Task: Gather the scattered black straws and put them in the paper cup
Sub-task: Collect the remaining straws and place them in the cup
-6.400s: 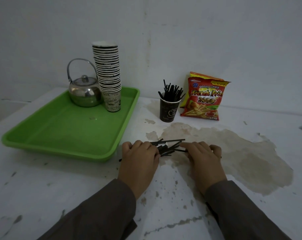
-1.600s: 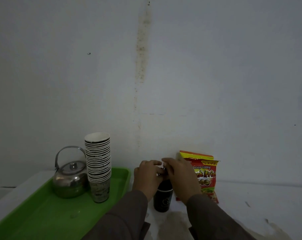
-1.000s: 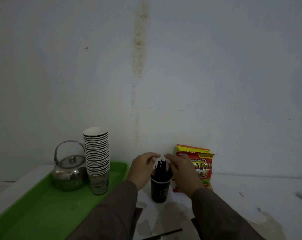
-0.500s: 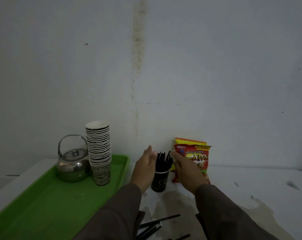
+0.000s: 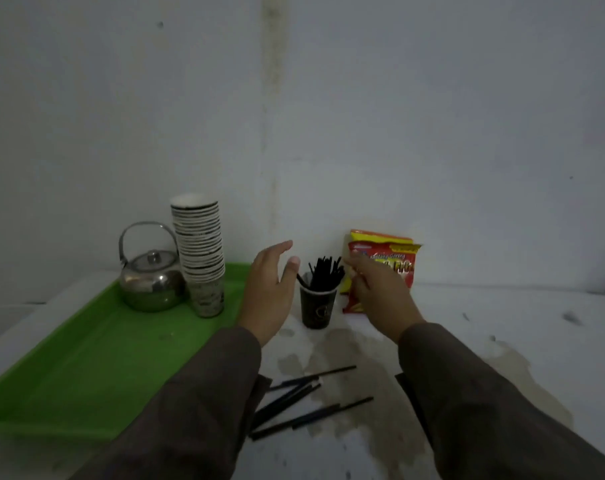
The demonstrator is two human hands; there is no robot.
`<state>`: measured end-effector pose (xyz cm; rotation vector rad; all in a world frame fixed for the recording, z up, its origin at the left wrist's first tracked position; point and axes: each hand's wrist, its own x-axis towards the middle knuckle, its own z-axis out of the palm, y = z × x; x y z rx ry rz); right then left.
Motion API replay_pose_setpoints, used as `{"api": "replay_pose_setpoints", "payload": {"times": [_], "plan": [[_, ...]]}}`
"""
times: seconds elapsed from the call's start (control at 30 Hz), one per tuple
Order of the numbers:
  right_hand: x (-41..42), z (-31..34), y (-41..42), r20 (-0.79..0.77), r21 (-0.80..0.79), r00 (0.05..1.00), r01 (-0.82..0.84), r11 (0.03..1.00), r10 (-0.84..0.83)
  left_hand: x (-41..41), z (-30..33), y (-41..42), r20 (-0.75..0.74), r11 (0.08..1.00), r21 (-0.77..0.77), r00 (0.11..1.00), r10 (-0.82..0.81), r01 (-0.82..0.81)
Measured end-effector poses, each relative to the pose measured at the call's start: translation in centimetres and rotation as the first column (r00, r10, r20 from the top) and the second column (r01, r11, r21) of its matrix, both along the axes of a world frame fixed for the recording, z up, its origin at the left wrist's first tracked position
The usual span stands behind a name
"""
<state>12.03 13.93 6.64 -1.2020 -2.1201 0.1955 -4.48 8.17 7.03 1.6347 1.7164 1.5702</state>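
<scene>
1. My left hand [image 5: 270, 292] hangs just left of the paper cup [image 5: 317, 308], fingers spread wide, palm toward the cup, holding nothing and not touching it.
2. My right hand [image 5: 377, 296] hangs just right of the cup, fingers loosely spread and also empty; it is blurred, so I cannot tell whether a fingertip brushes the straws.
3. One dark cup stands upright between the two hands, with a bunch of black straws [image 5: 325, 273] sticking up out of it; too many overlap for me to count.
4. Loose straws [image 5: 304, 400] lie flat on the table [image 5: 502, 327] in front of the cup, between my sleeves; I make out roughly six, some overlapping.
5. One red and yellow snack bag [image 5: 394, 258] stands behind and right of the cup, against the wall.
6. One green tray [image 5: 86, 368] lies left of the cup, carrying one stack of cups [image 5: 199, 251] and one metal kettle [image 5: 150, 282] farther left.
</scene>
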Motion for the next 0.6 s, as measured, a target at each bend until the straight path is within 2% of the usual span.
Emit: {"api": "replay_pose_setpoints", "payload": {"times": [0.1,0.17,0.27,0.43,0.53,0.6], "plan": [[1.1,-1.9,-3.5,-0.027,0.081,1.000,-0.006,0.997,0.008,-0.6,-2.5,-4.0,-0.161,0.994,-0.077,0.983,-0.085,0.074],[1.7,-3.7,-6.2,0.007,0.018,0.998,-0.062,0.998,0.062,-0.6,-4.6,-6.3,-0.247,0.979,-0.182,0.959,-0.141,0.097],[2.2,-6.5,-8.8,0.094,-0.133,0.982,-0.151,0.979,0.165,-0.1,-7.3,-8.2,-0.356,0.963,-0.260,0.919,-0.171,0.079],[1.8,-8.8,-10.0,0.288,0.012,0.922,-0.272,0.962,0.257,0.8,-9.0,-8.9,-0.499,0.960,-0.280,0.851,-0.162,0.018],[1.4,-9.3,-10.2,0.469,0.077,0.855,-0.289,0.954,0.221,0.9,-9.4,-9.0,-0.535,0.966,-0.256,0.836,-0.127,-0.018],[1.0,-9.7,-10.2,0.527,0.114,0.824,-0.311,0.944,0.208,0.8,-9.5,-9.0,-0.548,0.966,-0.250,0.832,-0.091,-0.059]]}}
